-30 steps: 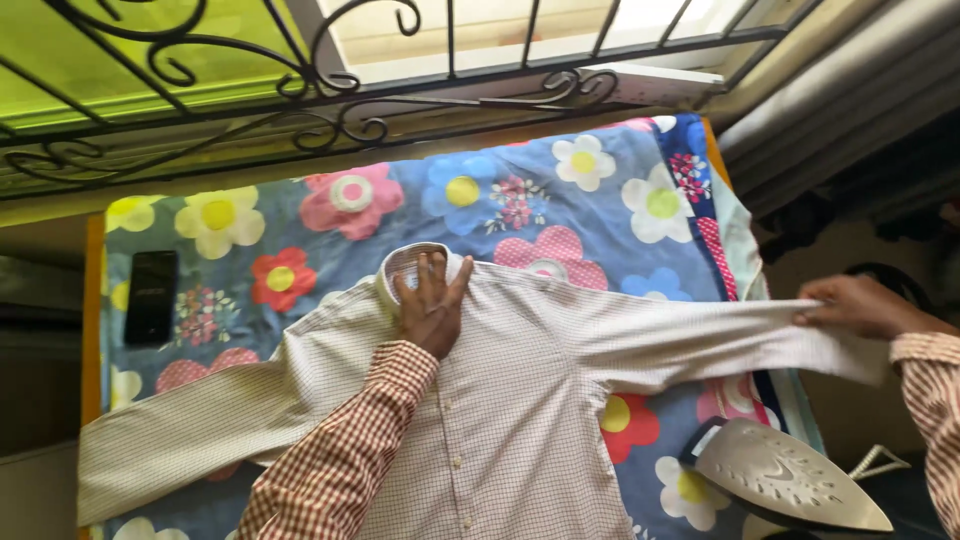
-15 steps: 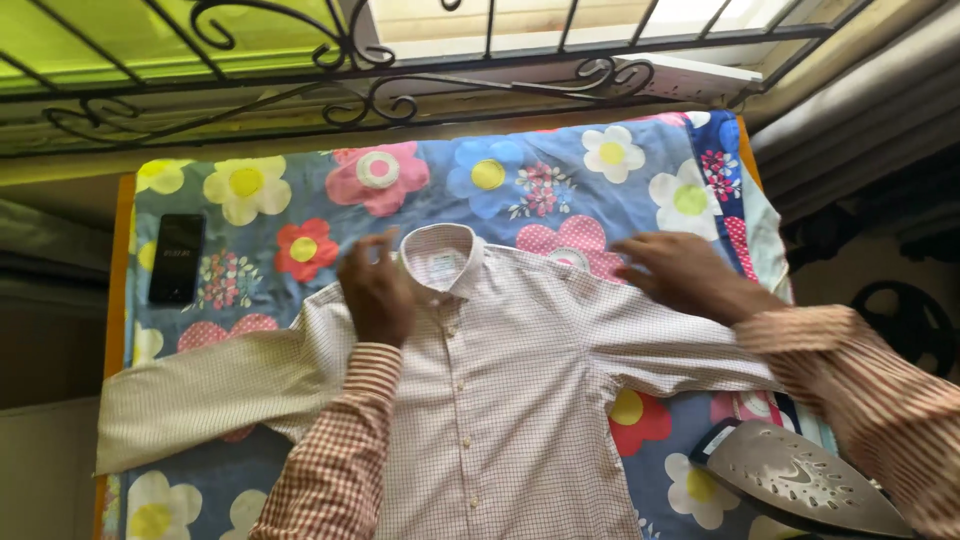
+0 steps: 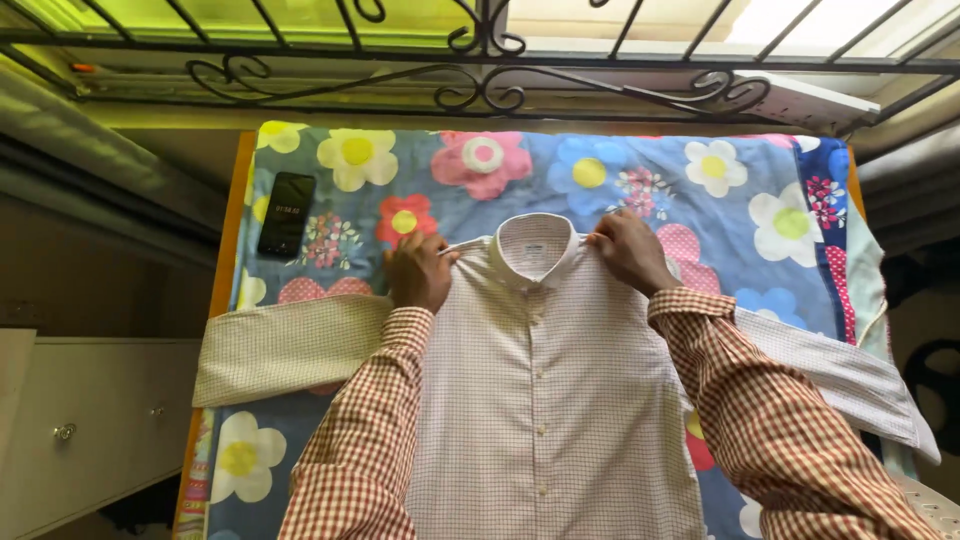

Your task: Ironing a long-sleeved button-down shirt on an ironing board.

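A white checked shirt lies buttoned and face up on a flowered cloth, collar toward the window. My left hand pinches the shirt's left shoulder beside the collar. Gripping the right shoulder beside the collar is my right hand. One sleeve stretches flat to the left; the other sleeve runs off to the right, partly hidden under my forearm.
A black phone lies on the cloth at the far left corner. A wrought-iron window grille runs along the far side. A cabinet with knobs stands at the left. An iron's edge shows at bottom right.
My right hand left the sleeve end and came in to the shoulder beside the collar. My left hand shifted off the collar to the other shoulder. The view swung left, taking the iron almost out of frame.
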